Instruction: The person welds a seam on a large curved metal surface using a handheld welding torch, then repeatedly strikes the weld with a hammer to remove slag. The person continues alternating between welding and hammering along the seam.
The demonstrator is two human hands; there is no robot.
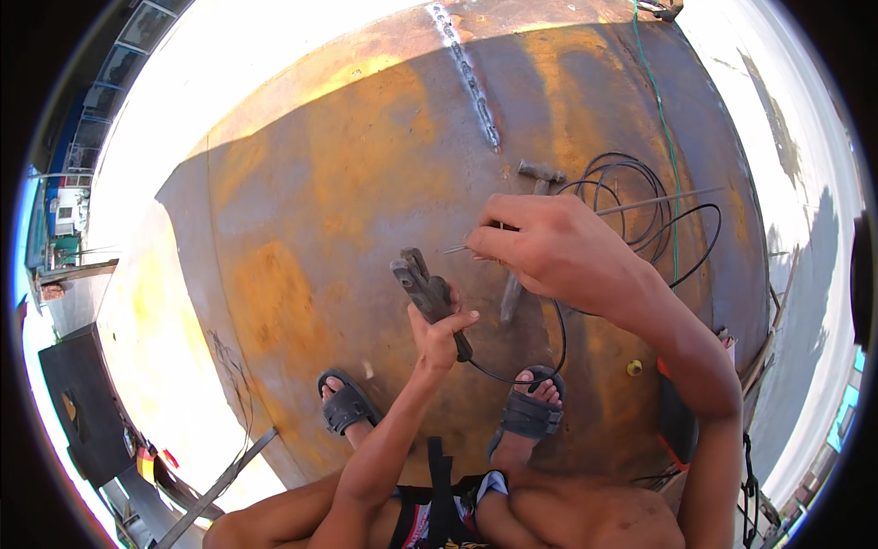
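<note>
My left hand (pixel 438 340) is wrapped round the handle of a black welding electrode holder (pixel 422 291). Its two jaws stand apart, and nothing shows between them. To the right, my right hand (pixel 560 240) pinches a thin grey welding rod (pixel 663 199). One end of the rod pokes out past my fingertips toward the holder, while its long part runs back to the right beyond the hand. Partly hidden under my right hand lies a hammer (pixel 541 171) on the rusty steel plate (pixel 320 201). A black cable (pixel 494 376) leads away from the holder's handle.
Coiled black cable (pixel 654 169) and a green line (pixel 660 101) lie at the right. A whitish weld seam (pixel 468 78) crosses the far plate. A small yellow round piece (pixel 634 368) sits near a dark box with orange edges (pixel 675 416). My sandalled feet (pixel 532 403) stand on the plate.
</note>
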